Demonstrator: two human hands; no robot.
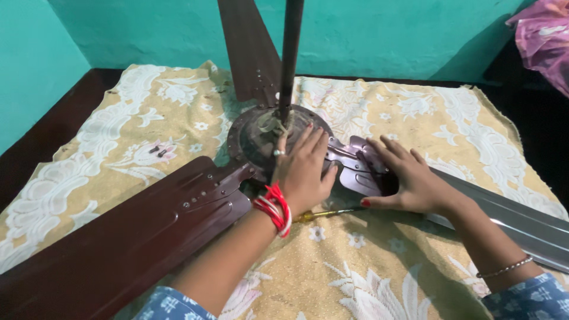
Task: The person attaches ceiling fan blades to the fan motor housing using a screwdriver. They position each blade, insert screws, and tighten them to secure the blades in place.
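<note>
A dark brown ceiling fan lies on a patterned cloth, its round motor hub (pixel 252 133) in the middle with a dark rod (pixel 290 53) rising from it. My left hand (pixel 303 169) rests flat on the hub's near right side, fingers spread, with red threads around the wrist. My right hand (pixel 409 178) presses flat on the metal bracket (pixel 355 163) of the right blade (pixel 510 216). A screwdriver with a yellow handle (pixel 323 214) lies on the cloth just below both hands, partly hidden by them.
A second blade (pixel 118 237) stretches toward the near left and a third blade (pixel 249 47) points away. Two loose screws (pixel 157 152) lie on the yellow and white cloth (pixel 367 272). Teal walls stand behind; pink fabric (pixel 542 38) hangs at the top right.
</note>
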